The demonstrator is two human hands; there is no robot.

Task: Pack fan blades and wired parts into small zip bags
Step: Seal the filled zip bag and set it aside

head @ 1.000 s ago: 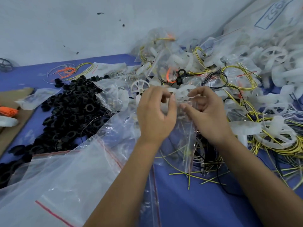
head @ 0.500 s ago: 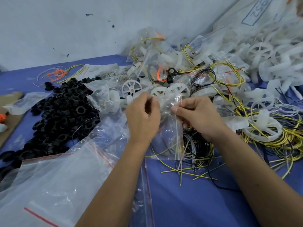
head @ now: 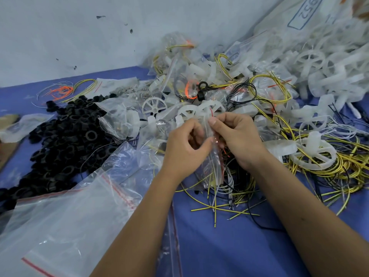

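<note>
A small clear zip bag with a red strip hangs between my hands above the blue table. My left hand pinches its left side and my right hand pinches its top edge, thumb and forefinger close together. The bag's contents are too blurred to tell. White fan blades lie just beyond my hands, one more white fan blade sits to the right on yellow wires. Cut yellow, black and white wire pieces lie under the bag.
A heap of black rings covers the left. Large clear zip bags lie at the front left. Filled small bags and a big sack of white blades pile up against the wall at the back right.
Both hands dropped slightly and moved closer together on the bag. The bag has turned narrower and hangs more upright between them.
</note>
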